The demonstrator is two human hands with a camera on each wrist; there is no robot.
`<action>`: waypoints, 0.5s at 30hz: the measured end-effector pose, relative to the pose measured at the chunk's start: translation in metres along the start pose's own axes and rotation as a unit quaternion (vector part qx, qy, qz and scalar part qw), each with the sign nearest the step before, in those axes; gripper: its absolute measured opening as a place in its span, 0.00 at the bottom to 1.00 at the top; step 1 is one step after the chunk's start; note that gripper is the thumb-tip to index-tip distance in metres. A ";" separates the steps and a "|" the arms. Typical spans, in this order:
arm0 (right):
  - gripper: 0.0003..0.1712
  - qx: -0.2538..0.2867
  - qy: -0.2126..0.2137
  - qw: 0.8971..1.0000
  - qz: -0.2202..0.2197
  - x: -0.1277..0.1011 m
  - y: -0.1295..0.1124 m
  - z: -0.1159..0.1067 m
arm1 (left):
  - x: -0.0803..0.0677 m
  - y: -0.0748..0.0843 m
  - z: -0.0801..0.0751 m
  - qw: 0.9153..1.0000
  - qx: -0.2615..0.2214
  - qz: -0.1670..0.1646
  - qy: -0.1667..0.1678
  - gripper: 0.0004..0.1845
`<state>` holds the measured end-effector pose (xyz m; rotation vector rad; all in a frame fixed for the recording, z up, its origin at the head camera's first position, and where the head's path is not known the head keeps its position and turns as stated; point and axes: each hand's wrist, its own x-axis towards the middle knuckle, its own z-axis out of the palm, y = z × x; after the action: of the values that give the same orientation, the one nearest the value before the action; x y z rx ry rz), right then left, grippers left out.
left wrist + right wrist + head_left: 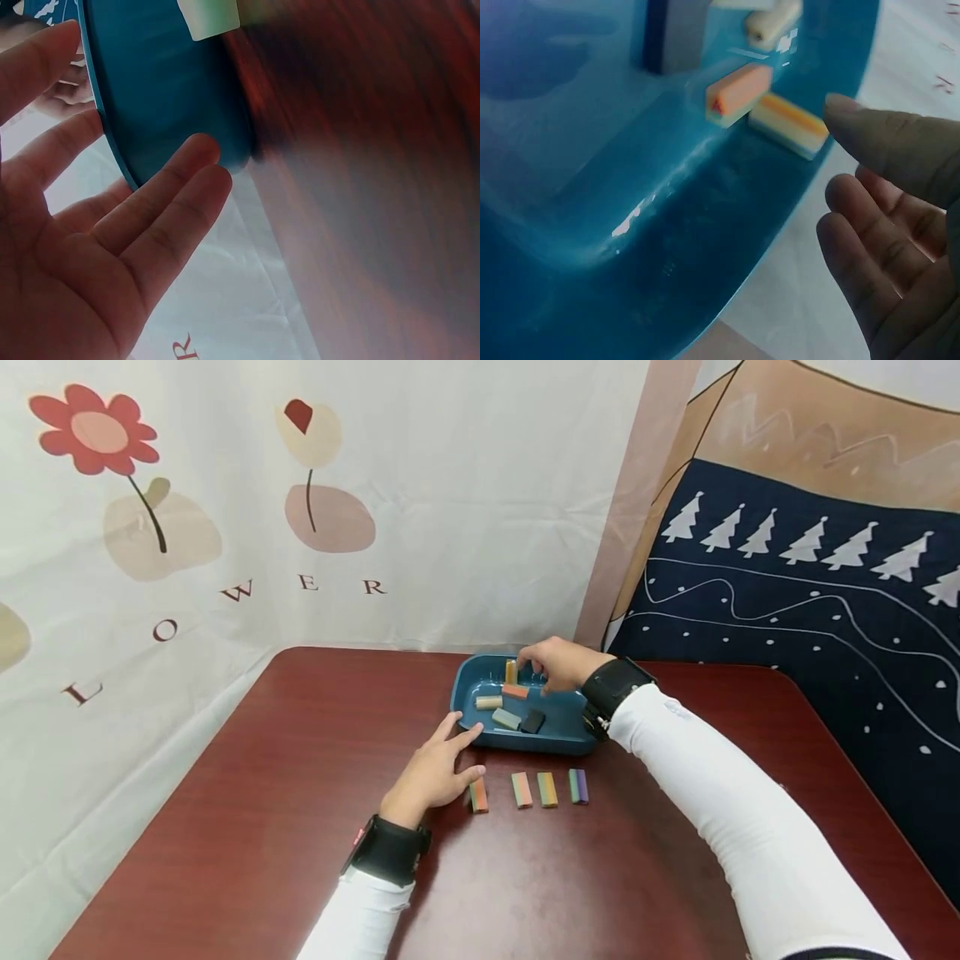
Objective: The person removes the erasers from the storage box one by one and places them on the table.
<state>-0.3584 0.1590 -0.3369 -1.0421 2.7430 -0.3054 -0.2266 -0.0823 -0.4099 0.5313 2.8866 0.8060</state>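
A blue tray (558,742) holds several small stick-like blocks. My right hand (558,662) is over its far rim, thumb and fingers apart, nothing between them. The thumb tip is right by a yellow-and-white block (789,126) that leans against the tray wall. Touching that block's end is an orange block (739,94). My left hand (431,777) is spread at the tray's near left corner, fingertips at the rim. Its thumb overlaps the top of an orange-and-green block (479,797) on the table.
Three two-tone blocks, pink-green (522,790), yellow-green (547,790) and purple-green (578,786), stand in a row before the tray. Inside lie a cream block (489,702), a pale green block (506,719) and a black block (532,722). A printed curtain (465,510) hangs behind the brown table (300,760).
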 end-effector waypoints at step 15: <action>0.29 -0.065 -0.090 0.994 0.002 0.044 0.010 0.019 | -0.001 0.000 0.002 1.000 0.003 0.012 0.003 0.35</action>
<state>-0.3925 0.1344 -0.3618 -1.0400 2.6315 -0.0293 -0.2254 -0.0816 -0.4115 0.5649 2.8939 0.8052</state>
